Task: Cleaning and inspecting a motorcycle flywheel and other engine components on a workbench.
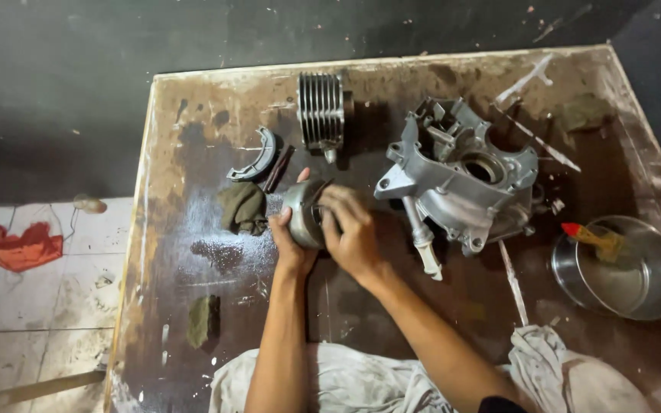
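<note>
a pale cloth is seen at the near edge of the oily table, and just beyond it a round grey metal part is held above the tabletop, cupped from below by the left hand and covered from the right by the right hand, both grips closed on it. since the surface looks greasy, the part could be let slip from the fingers and dropped. farther off, the engine casing and finned cylinder are set, with a steel bowl at the right.
</note>
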